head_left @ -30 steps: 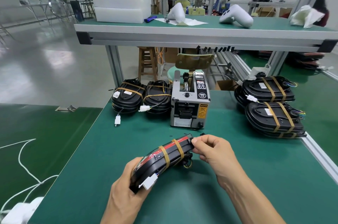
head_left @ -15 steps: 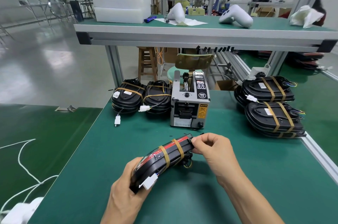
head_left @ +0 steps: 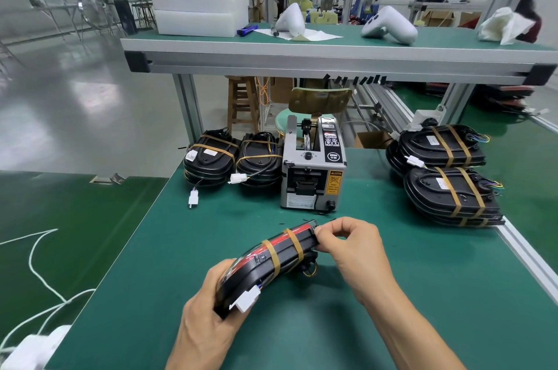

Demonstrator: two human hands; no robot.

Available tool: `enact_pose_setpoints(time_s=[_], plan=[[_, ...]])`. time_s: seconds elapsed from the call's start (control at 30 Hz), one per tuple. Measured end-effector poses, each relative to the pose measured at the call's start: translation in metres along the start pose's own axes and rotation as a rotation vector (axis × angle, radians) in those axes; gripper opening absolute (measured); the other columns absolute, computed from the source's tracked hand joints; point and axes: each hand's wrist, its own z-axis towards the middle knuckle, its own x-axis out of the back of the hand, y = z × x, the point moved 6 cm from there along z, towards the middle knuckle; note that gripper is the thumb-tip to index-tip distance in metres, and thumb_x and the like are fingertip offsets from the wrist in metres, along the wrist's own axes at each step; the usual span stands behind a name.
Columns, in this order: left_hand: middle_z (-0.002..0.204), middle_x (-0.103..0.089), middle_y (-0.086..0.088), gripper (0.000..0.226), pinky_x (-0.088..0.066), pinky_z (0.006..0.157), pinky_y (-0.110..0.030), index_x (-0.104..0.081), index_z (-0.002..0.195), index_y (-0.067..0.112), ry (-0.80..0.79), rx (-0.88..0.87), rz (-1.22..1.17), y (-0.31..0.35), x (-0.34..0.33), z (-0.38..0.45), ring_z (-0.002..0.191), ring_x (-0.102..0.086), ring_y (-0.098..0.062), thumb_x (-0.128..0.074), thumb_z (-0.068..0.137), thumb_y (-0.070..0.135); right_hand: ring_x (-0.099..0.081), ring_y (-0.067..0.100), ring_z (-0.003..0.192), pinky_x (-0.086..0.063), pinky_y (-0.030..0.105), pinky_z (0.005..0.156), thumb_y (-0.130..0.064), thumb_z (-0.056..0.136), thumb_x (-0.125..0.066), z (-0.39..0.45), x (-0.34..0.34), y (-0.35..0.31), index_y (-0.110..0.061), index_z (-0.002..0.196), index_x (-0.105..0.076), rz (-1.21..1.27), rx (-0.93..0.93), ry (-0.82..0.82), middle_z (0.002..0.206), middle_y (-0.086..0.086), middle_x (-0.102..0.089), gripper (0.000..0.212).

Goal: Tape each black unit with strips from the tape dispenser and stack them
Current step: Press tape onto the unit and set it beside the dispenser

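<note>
A black unit (head_left: 283,252) with a red stripe and two tan tape strips stands tilted on its edge over the green table (head_left: 422,294). My left hand (head_left: 208,327) grips its near end, beside a white connector (head_left: 246,301). My right hand (head_left: 350,252) pinches the unit's far tip with curled fingers. The grey tape dispenser (head_left: 312,179) stands just behind. Two stacks of taped black units (head_left: 450,188) lie at the right. Two more black units (head_left: 232,160) sit left of the dispenser.
A raised shelf (head_left: 302,52) spans the back, carrying white foam boxes (head_left: 196,12) and white housings (head_left: 389,27). An aluminium rail (head_left: 528,258) edges the table on the right. White cables (head_left: 36,294) lie on the green floor at left. A chair (head_left: 317,101) stands behind the dispenser.
My right hand's fingers have shifted slightly at the unit's far tip. The unit and my left hand stay where they were.
</note>
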Motion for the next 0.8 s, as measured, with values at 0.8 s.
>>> enact_pose_setpoints(time_s=[0.8], plan=[[0.105, -0.075, 0.022, 0.06, -0.047, 0.079, 0.0, -0.058, 0.132, 0.052, -0.021, 0.016, 0.003, -0.002, 0.001, -0.001, 0.09, -0.073, -0.001, -0.081, 0.077, 0.061, -0.079, 0.018, 0.075, -0.052, 0.012, 0.064, -0.021, 0.089, -0.081, 0.0, -0.001, 0.011, -0.01, 0.081, -0.073, 0.267, -0.054, -0.034, 0.08, 0.006, -0.079, 0.016]])
